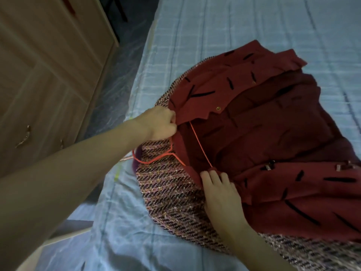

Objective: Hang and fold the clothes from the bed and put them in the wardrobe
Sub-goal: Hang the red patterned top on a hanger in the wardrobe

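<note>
A dark red jacket [263, 133] with black dashes and brass snaps lies opened out on the bed [214, 26]. An orange wire hanger [156, 159] is partly inside its neck, the hook lying on a pink and purple tweed garment [172, 192] underneath. My left hand [160, 124] pinches the jacket's collar edge at the hanger's shoulder. My right hand [220, 196] grips the other front edge of the jacket near the hanger's lower end.
The bed has a light blue checked sheet. A beige wardrobe [45, 75] with metal door handles stands to the left across a narrow strip of dark floor [117, 71]. A pale bed frame edge [58, 237] shows at the lower left.
</note>
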`<state>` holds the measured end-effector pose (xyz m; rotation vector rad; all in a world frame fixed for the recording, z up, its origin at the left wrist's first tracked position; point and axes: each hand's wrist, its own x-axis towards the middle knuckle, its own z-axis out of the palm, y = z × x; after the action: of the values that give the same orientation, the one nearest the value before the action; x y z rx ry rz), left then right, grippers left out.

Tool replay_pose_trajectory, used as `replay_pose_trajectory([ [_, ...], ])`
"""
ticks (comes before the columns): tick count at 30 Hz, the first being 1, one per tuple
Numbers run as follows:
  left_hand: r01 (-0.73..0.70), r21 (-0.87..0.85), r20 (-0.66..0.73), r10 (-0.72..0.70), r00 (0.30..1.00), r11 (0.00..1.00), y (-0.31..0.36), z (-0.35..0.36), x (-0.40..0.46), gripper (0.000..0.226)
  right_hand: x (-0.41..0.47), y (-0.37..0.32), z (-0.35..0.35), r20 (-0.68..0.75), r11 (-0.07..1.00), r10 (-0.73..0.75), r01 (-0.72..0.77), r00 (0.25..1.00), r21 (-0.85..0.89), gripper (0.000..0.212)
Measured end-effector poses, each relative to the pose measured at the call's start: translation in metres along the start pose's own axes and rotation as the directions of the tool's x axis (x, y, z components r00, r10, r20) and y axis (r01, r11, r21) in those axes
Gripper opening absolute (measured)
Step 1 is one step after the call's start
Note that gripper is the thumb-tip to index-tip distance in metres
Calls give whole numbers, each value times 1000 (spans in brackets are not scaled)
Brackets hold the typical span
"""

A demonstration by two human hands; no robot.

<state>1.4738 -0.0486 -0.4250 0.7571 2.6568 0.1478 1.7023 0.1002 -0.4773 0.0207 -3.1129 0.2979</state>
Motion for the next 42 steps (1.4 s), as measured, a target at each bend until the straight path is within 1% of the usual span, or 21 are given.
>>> replay_pose_trajectory([
  [2, -122, 128, 0, 123, 992, 984, 1, -8, -1, 38, -1, 11, -11, 10, 1000, 1, -1, 1000, 22, 43],
  [4, -224, 254, -52, 245, 968, 941, 4, -13, -3, 31, -7, 22, -20, 19, 1000, -7, 6, 1000, 25, 46],
  [6, -296, 286, -74, 329, 942, 911, 9, -19, -1, 26, -15, 31, -30, 15, 999, -6, 5, 1000, 33, 38],
  [7, -328, 282, -52, 356, 933, 902, 12, -24, 1, 25, -18, 37, -37, 14, 999, 3, -4, 1000, 49, 36],
  [9, -392, 279, 40, 397, 917, 877, 21, -40, 4, 25, -24, 51, -52, 42, 996, 42, -45, 998, 75, 41],
  [11, -422, 212, 66, 418, 906, 881, 36, -61, 4, 24, -29, 68, -74, 80, 991, 100, -106, 992, 77, 50],
  [12, -420, 127, 33, 419, 907, 899, 45, -75, 3, 24, -31, 75, -88, 75, 986, 136, -142, 988, 83, 48],
  [14, -407, -55, -73, 403, 912, 912, 64, -109, -1, 24, -30, 88, -126, 21, 961, 225, -225, 974, 161, 33],
  [16, -421, -150, -147, 401, 904, 895, 81, -151, -4, 21, -26, 98, -171, -9, 918, 279, -264, 960, 294, 36],
  [18, -453, -185, -163, 428, 889, 872, 100, -199, -12, 16, -18, 108, -220, -60, 878, 312, -264, 948, 400, 37],
  [20, -488, -234, -177, 457, 872, 841, 119, -250, -27, 14, -8, 119, -272, -139, 869, 342, -257, 929, 422, 37],
  [21, -510, -216, -189, 477, 858, 832, 127, -276, -35, 18, -2, 124, -300, -174, 875, 356, -263, 918, 406, 39],
  [23, -540, -80, -173, 522, 835, 838, 144, -329, -54, 34, 7, 133, -356, -233, 883, 385, -284, 893, 373, 38],
  [25, -533, 46, -132, 534, 835, 845, 155, -381, -76, 44, 17, 142, -413, -306, 924, 345, -264, 887, 276, 28],
  [28, -554, 150, -229, 574, 786, 819, 170, -451, -115, 61, 31, 146, -500, -388, 971, 241, -223, 890, 90, 22],
  [29, -561, 164, -282, 584, 761, 811, 175, -472, -128, 62, 35, 143, -527, -419, 972, 230, -226, 878, 61, 22],
  [31, -545, 179, -377, 569, 731, 819, 187, -507, -157, 46, 40, 129, -574, -459, 969, 228, -245, 859, 23, 24],
  [34, -493, 239, -515, 540, 666, 836, 203, -546, -191, 21, 49, 102, -624, -507, 982, 187, -154, 841, 106, 22],
  [37, -434, 295, -624, 516, 587, 851, 212, -580, -223, 19, 60, 80, -656, -592, 980, 189, -118, 783, 158, 15],
  [38, -399, 323, -639, 509, 577, 858, 213, -591, -233, 22, 64, 72, -665, -613, 982, 181, -109, 769, 153, 16],
  [42, -278, 397, -619, 479, 622, 875, 211, -622, -275, 29, 74, 38, -690, -639, 993, 84, -10, 765, 118, 19],
])
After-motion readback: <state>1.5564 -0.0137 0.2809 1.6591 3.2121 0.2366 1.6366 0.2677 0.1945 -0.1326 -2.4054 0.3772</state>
